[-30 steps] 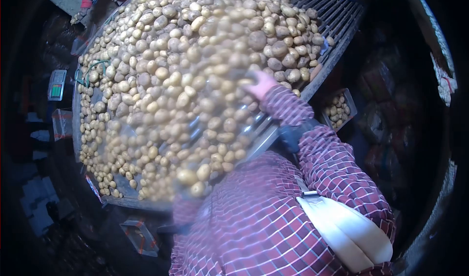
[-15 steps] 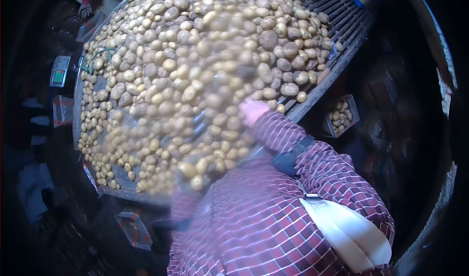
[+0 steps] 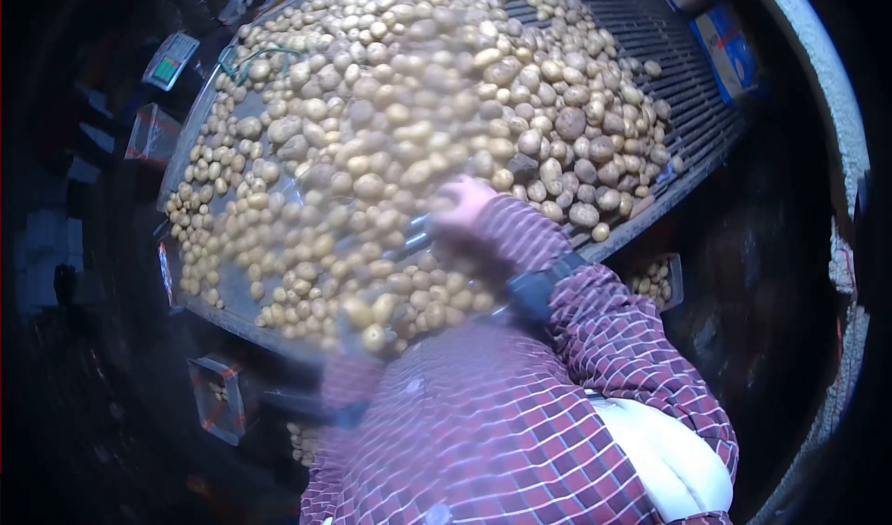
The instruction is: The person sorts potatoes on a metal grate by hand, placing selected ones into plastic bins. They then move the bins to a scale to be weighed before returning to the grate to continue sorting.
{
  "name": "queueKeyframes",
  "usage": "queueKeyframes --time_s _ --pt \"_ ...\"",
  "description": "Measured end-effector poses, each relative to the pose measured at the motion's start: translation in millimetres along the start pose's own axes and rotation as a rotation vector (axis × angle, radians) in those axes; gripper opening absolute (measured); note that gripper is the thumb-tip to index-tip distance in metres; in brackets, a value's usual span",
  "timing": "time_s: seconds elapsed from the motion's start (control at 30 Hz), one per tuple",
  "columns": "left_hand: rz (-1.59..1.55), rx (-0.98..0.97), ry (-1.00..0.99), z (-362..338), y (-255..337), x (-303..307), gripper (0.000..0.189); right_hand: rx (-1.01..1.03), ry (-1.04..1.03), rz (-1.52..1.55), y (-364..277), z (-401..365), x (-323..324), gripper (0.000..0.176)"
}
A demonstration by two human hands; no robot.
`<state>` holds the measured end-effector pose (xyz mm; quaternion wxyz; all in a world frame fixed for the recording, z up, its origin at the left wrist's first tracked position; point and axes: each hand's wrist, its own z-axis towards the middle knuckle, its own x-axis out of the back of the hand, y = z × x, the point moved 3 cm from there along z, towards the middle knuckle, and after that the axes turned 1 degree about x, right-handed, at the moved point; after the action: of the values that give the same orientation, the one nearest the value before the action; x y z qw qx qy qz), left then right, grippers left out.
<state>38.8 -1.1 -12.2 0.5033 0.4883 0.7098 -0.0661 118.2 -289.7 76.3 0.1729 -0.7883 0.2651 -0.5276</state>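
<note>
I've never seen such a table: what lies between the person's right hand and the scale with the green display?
In the head view, a dense heap of potatoes covers almost the whole stretch from the right hand to the scale.

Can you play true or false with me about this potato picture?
1. The table is piled with potatoes. True.
2. The sleeve is plain blue. False: it is red with checks.
3. The right hand is at the potato pile. True.
4. The box beside the table holds apples. False: it holds potatoes.
5. The scale sits on the right side. False: it is on the far left.
</note>
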Motion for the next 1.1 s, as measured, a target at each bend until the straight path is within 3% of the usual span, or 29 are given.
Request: queueKeyframes --time_s 0.13,0.33,0.4,0.47,0.53,0.57,0.67,0.73,0.77,0.8,0.87,0.97,1.0,1.03,1.1 --pt "-0.068 -0.024 -0.01 -16.2 -1.5 16.1 0.076 0.386 -0.221 0.656 83.9 40.1 -52.2 0.029" --pt "-0.252 -0.048 -0.177 -26.3 4.6 33.4 0.078 0.009 -0.156 1.889 -0.2 -38.6 -52.1 0.073" --pt "-0.414 -0.06 -0.384 -26.1 9.5 45.5 0.079 -0.005 -0.291 1.919 -9.4 -40.6 -66.1 0.076" --pt "-0.533 -0.084 -0.612 -29.2 18.2 62.0 0.08 -0.132 -0.254 1.873 -17.4 -43.3 -83.4 0.073" --pt "-0.536 -0.159 -0.565 -42.3 23.4 82.5 0.081 -0.237 -0.204 1.8 -22.7 -46.0 -91.1 0.069" --pt "-0.518 -0.202 -0.467 -53.2 24.2 94.1 0.081 -0.279 -0.176 1.759 -25.1 -44.9 -93.0 0.068" --pt "-0.454 -0.188 0.271 -104.4 24.7 107.0 0.072 -0.301 -0.084 1.477 -37.5 -41.6 -110.8 0.064" --pt "-0.164 -0.27 0.517 -145.7 15.8 134.0 0.077 -0.295 -0.357 1.426 -47.6 -38.5 -126.1 0.065" --pt "-0.229 -0.425 0.491 -148.2 7.9 152.4 0.078 -0.286 -0.349 1.463 -50.6 -29.0 -145.4 0.066" --pt "-0.209 -0.448 0.489 -171.8 12.1 140.9 0.074 -0.245 -0.454 1.522 -57.0 -23.9 -161.0 0.067" --pt "-0.215 -0.467 0.634 -191.9 -13.5 176.7 0.07 -0.133 -0.777 1.645 -73.2 -17.6 -186.4 0.067" --pt "-0.364 -0.451 0.734 -225.9 -64.6 230.5 0.062 -0.404 -0.596 1.429 -127.7 -30.4 -216.8 0.063" --pt "-0.285 -0.517 0.807 -235.8 -87.9 257.6 0.059 -0.463 -0.517 1.341 -143.4 -35.6 -229.5 0.062" --pt "-0.202 -0.577 0.879 -246.6 -114.3 287.8 0.056 -0.354 -0.58 1.338 -158.0 -38.8 -245.9 0.058" --pt "-0.641 -0.637 0.879 -281.2 -113.9 287.7 0.047 -0.25 -0.723 1.206 -195.1 -47.2 -273.3 0.051"
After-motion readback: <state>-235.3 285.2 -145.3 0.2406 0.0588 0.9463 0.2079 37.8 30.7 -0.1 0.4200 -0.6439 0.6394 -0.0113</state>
